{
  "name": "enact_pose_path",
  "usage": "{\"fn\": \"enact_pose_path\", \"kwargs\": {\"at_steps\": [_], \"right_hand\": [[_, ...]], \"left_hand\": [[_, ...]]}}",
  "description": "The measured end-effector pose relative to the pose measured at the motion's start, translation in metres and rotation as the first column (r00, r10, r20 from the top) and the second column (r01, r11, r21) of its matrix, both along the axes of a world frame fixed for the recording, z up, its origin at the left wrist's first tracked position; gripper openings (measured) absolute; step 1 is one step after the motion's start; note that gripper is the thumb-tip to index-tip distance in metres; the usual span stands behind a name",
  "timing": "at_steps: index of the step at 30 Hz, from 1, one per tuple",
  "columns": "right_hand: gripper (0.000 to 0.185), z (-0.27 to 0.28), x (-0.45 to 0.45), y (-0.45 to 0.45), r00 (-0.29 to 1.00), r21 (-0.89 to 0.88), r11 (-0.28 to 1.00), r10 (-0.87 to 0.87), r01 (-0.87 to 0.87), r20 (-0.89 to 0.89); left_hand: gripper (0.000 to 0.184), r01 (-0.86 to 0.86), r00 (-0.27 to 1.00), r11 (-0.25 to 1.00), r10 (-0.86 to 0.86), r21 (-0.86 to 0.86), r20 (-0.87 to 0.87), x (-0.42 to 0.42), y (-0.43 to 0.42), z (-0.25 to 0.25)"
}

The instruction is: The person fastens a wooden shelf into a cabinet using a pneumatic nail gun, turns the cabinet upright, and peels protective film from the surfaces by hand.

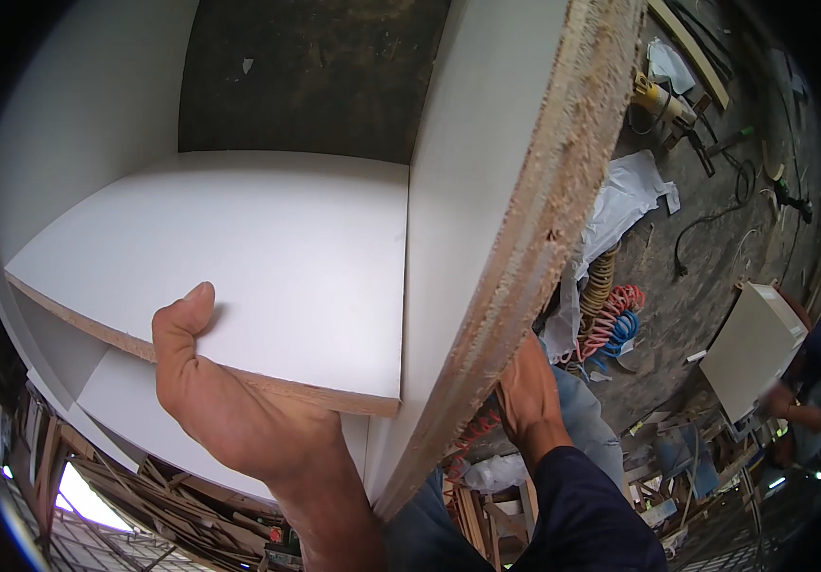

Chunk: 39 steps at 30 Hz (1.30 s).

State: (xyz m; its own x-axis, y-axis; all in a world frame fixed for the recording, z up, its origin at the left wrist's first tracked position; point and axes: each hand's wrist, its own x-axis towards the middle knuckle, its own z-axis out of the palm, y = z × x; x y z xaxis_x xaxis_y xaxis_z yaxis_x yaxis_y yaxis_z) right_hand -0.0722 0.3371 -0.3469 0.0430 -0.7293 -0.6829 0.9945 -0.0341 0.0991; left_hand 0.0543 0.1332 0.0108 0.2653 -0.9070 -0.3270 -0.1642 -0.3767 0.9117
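Note:
My left hand [229, 410] grips the front edge of a white shelf board [258, 248], thumb on the top face and fingers hidden underneath. The board lies inside a white cabinet and its bare chipboard edge faces me. At its right end it meets the cabinet's upright side panel [477, 124], whose rough, chipped edge runs toward me. On the outer side of this panel is my right hand [529, 391], close against it, with its fingers hidden behind the edge. A second white board [124, 396] sits below the shelf.
A dark back panel [305, 76] closes the cabinet behind. On the floor to the right lie coiled red and blue hoses [615, 319], white plastic sheeting [620, 205], a yellow tool [663, 100] and cables. Another person [815, 391] is beside a pale box-like cabinet [753, 348] at far right.

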Motion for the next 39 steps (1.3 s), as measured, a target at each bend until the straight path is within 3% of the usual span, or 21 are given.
{"fn": "enact_pose_path", "kwargs": {"at_steps": [2,5,7,11,12,13,14,15,17,29,31,39], "right_hand": [[0.04,-0.001,-0.001,0.0,1.0,-0.001,1.0,0.002,-0.002,0.001],[0.04,-0.004,-0.001,0.002,0.999,0.031,0.999,0.022,-0.021,-0.029],[0.041,0.0,0.0,0.0,1.0,-0.003,1.0,0.004,-0.004,-0.03],[0.042,0.01,0.0,-0.002,0.999,0.038,0.999,0.005,-0.003,-0.044],[0.043,0.011,0.001,-0.002,0.999,0.042,0.999,-0.001,0.002,-0.036],[0.043,0.012,0.0,-0.003,1.0,0.047,0.999,-0.005,0.007,-0.03],[0.043,0.013,-0.001,-0.003,1.0,0.046,0.999,-0.005,0.006,-0.028],[0.043,0.014,-0.001,-0.002,1.0,0.034,0.999,-0.001,0.002,-0.029],[0.043,0.015,-0.001,-0.002,1.0,0.021,1.0,0.004,-0.004,-0.029],[0.04,0.02,0.002,-0.003,0.999,0.022,1.0,-0.011,0.012,-0.042],[0.04,0.023,0.0,-0.002,1.0,-0.007,1.0,-0.012,0.012,-0.018],[0.043,0.03,-0.002,-0.003,0.998,0.051,0.999,0.018,-0.015,-0.054]], "left_hand": [[0.027,0.066,0.993,0.998,-0.066,0.011,0.097,-0.001,-0.001,0.002],[0.027,-0.046,0.999,0.998,0.047,0.045,-0.022,-0.002,-0.004,0.001],[0.029,-0.205,0.933,0.972,0.229,0.113,-0.279,0.001,-0.006,-0.003],[0.029,-0.18,0.904,0.975,0.217,0.132,-0.369,0.006,-0.001,-0.002],[0.028,0.067,0.998,0.996,-0.068,-0.065,-0.015,0.009,0.004,-0.006],[0.027,0.36,0.882,0.921,-0.282,-0.152,0.378,0.012,0.007,-0.009],[0.027,0.36,0.881,0.921,-0.282,-0.152,0.38,0.013,0.009,-0.009],[0.027,0.182,0.967,0.977,-0.157,-0.109,0.201,0.007,0.005,-0.005],[0.026,0.007,1.0,0.999,-0.006,-0.034,0.027,0.003,0.002,-0.001],[0.028,-0.067,0.996,0.998,0.067,0.004,-0.055,-0.005,-0.007,0.0],[0.025,-0.286,0.92,0.947,0.313,0.143,-0.235,-0.012,-0.014,0.003],[0.024,-0.266,0.929,0.957,0.288,0.119,-0.235,-0.011,-0.013,0.001]]}}
